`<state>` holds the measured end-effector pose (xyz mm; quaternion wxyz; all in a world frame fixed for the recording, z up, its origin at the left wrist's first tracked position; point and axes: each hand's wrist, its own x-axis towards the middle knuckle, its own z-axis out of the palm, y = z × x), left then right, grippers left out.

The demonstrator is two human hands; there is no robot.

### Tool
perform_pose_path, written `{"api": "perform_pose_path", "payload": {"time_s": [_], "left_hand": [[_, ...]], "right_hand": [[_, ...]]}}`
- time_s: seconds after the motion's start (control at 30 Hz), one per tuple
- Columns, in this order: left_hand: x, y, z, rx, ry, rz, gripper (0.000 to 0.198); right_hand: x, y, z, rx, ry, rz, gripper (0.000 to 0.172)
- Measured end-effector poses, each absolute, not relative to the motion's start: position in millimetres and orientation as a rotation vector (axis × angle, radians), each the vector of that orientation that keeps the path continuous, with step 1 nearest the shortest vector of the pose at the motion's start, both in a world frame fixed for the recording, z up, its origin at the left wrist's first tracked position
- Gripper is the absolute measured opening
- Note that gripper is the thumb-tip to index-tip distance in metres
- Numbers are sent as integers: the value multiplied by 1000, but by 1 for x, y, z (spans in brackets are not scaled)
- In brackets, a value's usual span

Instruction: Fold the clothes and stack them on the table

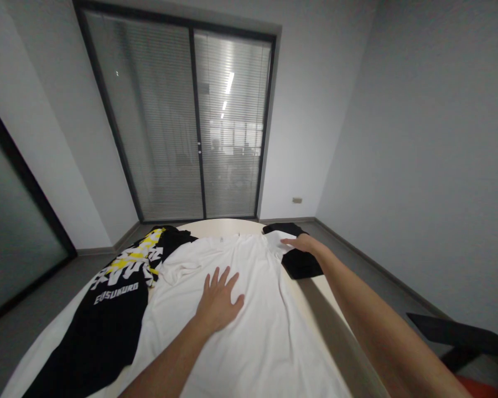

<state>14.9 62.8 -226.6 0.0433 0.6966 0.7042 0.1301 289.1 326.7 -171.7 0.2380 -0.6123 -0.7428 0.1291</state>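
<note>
A white T-shirt (257, 315) lies spread over the table in front of me, its collar toward the far side and slight creases running down its body. My left hand (219, 301) rests palm down on the middle of the shirt, fingers spread. Farther off, my right hand (302, 243) touches the shirt's right sleeve (277, 241), with a finger or thumb stretched out to the left across the cloth. Its other fingers are foreshortened and hard to make out. Neither hand visibly grips any fabric.
Left of the shirt lies a black garment (112, 326) with white and yellow print. Folded black cloth (301, 265) sits by the right sleeve. The pale table (228, 225) has a rounded far edge. A dark chair part (465, 334) stands at lower right, and walls and a glazed partition surround the table.
</note>
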Motion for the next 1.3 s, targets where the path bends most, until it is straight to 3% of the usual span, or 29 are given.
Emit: {"api": "perform_pose_path", "payload": {"time_s": [0.23, 0.43, 0.6, 1.3], "left_hand": [[15, 63, -228, 2127, 2158, 378, 64], [15, 63, -228, 2130, 2156, 379, 65], [16, 63, -227, 2130, 2167, 351, 64], [16, 64, -229, 2155, 2180, 333, 63]], "right_hand": [[296, 310, -164, -1557, -2182, 555, 32], [313, 301, -165, -1611, -2166, 589, 33], [307, 291, -174, -1550, -2067, 536, 18], [276, 265, -181, -1607, -1562, 302, 24]]}}
